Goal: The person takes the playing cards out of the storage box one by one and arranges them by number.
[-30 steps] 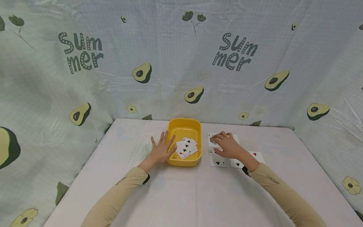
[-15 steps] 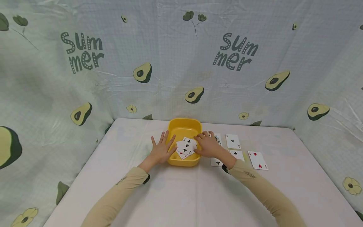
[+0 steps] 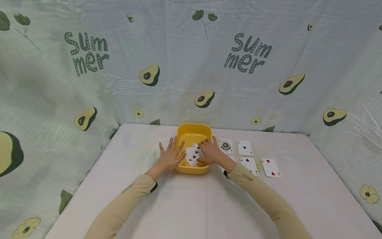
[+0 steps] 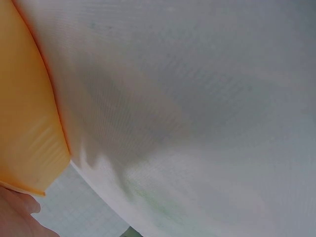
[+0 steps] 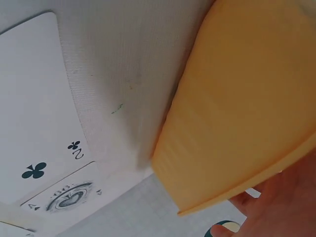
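A yellow plastic basket [image 3: 194, 170] stands in the middle of the table, a small pile of playing cards [image 3: 192, 153] inside it, with a club card on top. My left hand [image 3: 167, 159] lies with spread fingers along the basket's left rim. Over the right rim reaches my right hand [image 3: 210, 153], its thumb and fingertips apart and right at the cards' right side, which it partly hides. In the right wrist view this hand [image 5: 276, 197] shows past the basket's outer wall [image 5: 242, 108]. The left wrist view shows a bit of the left hand [image 4: 19, 215] at the rim.
Right of the basket, several cards lie face up: an ace of spades [image 3: 225, 146], a club card [image 3: 245, 148], a spade card [image 3: 249, 165] and a heart card [image 3: 270, 167]. A two of clubs [image 5: 34, 118] is mostly hidden by the right arm. A printed cloth [image 3: 179, 49] hangs behind.
My right hand has moved left from above the laid-out cards, across the basket's right rim, to the cards inside. The left hand has stayed at the left rim.
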Demonstrator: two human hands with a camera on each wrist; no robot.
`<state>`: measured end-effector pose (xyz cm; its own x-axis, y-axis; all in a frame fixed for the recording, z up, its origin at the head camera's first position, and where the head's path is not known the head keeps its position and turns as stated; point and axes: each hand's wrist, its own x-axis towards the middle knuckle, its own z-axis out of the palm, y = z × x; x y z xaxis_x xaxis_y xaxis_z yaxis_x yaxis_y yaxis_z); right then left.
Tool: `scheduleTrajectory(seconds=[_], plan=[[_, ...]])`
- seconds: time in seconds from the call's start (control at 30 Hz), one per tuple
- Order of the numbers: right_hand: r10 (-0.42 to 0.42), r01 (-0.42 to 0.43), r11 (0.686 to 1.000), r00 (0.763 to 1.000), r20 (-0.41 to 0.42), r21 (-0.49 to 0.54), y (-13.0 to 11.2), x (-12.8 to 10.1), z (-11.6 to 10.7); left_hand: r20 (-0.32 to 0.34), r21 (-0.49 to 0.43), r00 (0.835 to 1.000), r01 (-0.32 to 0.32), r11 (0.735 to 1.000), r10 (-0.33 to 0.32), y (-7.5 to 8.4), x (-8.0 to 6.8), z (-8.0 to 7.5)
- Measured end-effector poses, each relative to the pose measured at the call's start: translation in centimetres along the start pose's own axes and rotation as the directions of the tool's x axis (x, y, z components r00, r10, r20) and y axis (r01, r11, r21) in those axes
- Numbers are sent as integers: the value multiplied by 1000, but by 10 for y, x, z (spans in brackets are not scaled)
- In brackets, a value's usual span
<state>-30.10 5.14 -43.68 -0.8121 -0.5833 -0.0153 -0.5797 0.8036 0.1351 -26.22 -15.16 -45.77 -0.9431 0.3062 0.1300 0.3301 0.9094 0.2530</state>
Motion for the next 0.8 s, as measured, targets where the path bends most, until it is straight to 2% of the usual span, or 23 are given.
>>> scheduleTrajectory(seconds=[0.57, 0.8], plan=[[57, -50, 997, 993, 108, -60, -8, 15, 9, 9, 38, 1000, -9, 999, 9, -1, 2, 1], [73, -65, 996, 987, 141, -59, -9, 18, 10, 7, 18, 1000, -13, 1000, 13, -2, 1, 1]])
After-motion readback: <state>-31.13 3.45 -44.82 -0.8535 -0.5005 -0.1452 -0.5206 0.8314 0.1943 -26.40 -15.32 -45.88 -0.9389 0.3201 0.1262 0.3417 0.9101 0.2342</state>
